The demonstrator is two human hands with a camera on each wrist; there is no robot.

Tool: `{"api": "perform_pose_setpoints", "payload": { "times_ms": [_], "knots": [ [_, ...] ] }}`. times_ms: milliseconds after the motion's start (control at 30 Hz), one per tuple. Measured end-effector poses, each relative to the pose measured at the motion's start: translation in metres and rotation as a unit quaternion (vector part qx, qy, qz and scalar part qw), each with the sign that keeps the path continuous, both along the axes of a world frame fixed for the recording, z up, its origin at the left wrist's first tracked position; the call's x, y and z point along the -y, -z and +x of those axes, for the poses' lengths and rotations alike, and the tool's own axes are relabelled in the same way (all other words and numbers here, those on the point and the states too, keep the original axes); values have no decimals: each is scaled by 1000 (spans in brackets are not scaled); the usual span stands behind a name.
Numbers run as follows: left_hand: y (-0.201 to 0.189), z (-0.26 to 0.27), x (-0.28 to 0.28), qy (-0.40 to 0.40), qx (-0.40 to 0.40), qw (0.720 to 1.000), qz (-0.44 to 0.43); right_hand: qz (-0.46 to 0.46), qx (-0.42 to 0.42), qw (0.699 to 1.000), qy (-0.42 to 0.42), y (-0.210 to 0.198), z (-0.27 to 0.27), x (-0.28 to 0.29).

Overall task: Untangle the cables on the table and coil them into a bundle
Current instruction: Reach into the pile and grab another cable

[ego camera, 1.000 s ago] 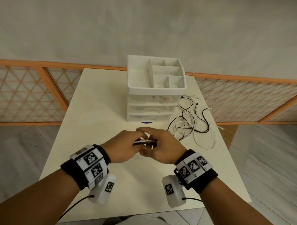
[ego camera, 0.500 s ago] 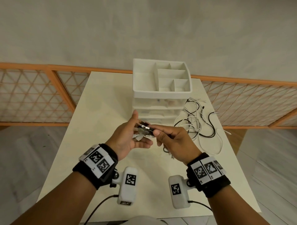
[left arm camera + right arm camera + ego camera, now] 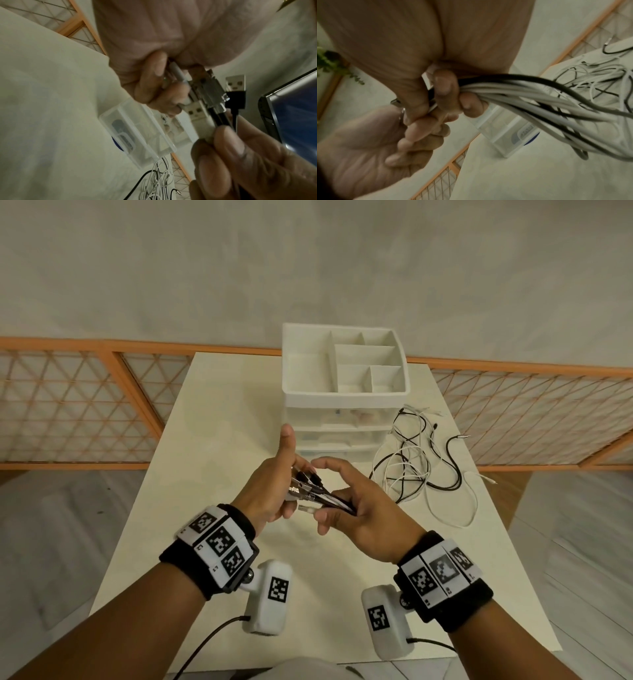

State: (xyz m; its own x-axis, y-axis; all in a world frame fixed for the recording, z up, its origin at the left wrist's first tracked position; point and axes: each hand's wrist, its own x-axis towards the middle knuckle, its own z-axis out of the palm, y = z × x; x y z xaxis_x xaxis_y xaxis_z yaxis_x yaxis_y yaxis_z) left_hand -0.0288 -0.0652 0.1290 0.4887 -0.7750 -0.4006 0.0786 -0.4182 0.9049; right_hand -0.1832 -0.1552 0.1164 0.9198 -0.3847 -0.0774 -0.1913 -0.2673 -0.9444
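Gathering step: plug ends [image 3: 305, 491] of the cables [image 3: 407, 470] aligned above the counter [image 3: 219, 440], pinched in left hand [image 3: 270, 491] and right hand [image 3: 356, 508]; coiling of the loose tangled lengths likely next.

Both hands raised off table [image 3: 219, 419] — left hand [image 3: 270, 491] thumb now upright

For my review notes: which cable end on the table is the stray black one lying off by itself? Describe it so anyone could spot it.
Start at the white drawer organizer at the table's far edge, then go right to the cable tangle. The black cable end juts out of the tangle's right side toward the railing; unlike the white ends near it, it is black with a small metallic tip.
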Motion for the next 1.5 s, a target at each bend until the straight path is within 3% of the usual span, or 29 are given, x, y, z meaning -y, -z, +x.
{"api": "perform_pose_setpoints", "payload": {
  "times_ms": [167,300,400,533,667,833,1000,1133,1200,1333,1500],
  "knots": [
    [-3,-10,7,68,28,997,8,-57,-33,996,-64,-2,9,-13],
    [-1,-10,0,119,-36,991,-42,-62,-40,997,-31,-1,9,-12],
    [3,-8,-11,132,-34,987,-87,-47,-43,998,-18,-1,7,-6],
    [8,-18,-12,86,26,983,-163,-40,-52,998,15,-2,11,-4],
    [18,-16,-6,13,137,980,-145,67,-15,992,108,-9,7,-2],
    [20,-16,-4,-40,86,988,-126,100,23,987,124,-12,-1,-3],
    [16,-20,-5,-1,4,993,-117,3,54,994,98,-7,-1,-4],
    [14,-19,-8,37,13,995,-93,-83,40,993,79,6,1,-3],
    [16,-19,-8,13,12,995,-97,-49,49,994,79,8,2,-5],
    [19,-18,-7,-52,32,992,-107,77,37,983,161,3,2,-5],
    [14,-21,-9,-26,32,991,-125,52,-23,985,163,5,2,0]
  ]
}}
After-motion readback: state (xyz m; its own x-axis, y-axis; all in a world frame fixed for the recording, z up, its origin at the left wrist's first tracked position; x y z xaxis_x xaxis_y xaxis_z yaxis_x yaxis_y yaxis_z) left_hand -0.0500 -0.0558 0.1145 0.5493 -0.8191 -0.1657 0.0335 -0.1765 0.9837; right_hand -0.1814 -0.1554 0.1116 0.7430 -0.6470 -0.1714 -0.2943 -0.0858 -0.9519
